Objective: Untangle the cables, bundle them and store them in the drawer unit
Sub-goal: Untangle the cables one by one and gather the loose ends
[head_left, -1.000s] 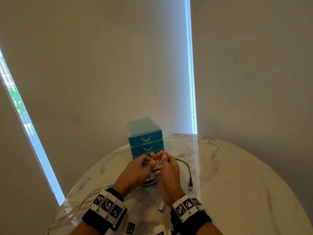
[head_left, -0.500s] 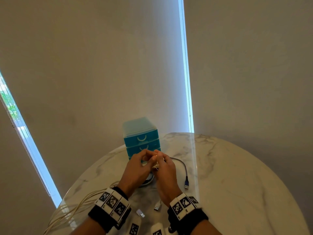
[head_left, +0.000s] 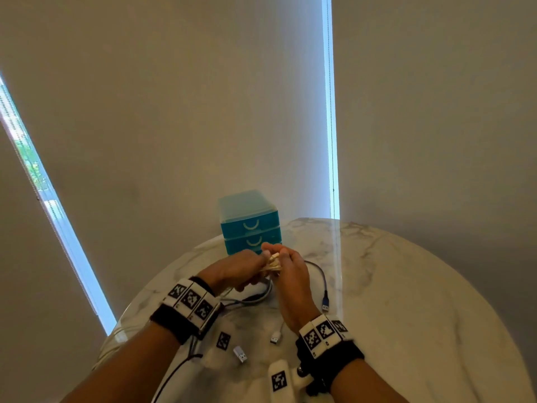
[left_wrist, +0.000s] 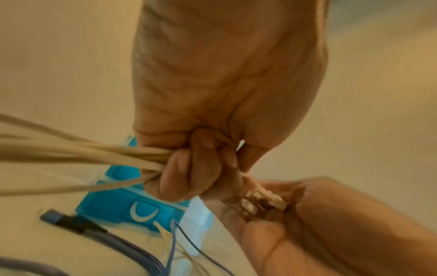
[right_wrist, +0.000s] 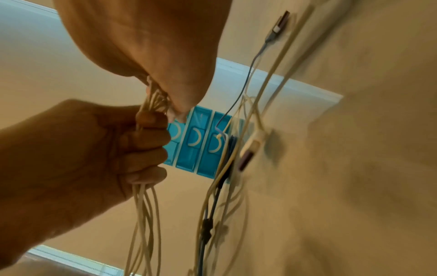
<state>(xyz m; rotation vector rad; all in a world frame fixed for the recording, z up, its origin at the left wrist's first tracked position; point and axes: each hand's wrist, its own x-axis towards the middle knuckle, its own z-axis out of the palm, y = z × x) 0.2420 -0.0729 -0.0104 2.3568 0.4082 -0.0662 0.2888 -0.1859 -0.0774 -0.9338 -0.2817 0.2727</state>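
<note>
Just in front of the drawer unit, above the table, the left hand is fisted round a bunch of white cables, whose loose loops trail back off the table edge. The right hand pinches the short end of the bunch sticking out of that fist, apparently winding or tying it. All visible drawers are closed. The likeliest failure is the wrap slipping: if the pinch loosens, the loops could spring apart. The hanging loops may also snag the blue cable and the loose plugs lying nearer the person, dragging them along.
</note>
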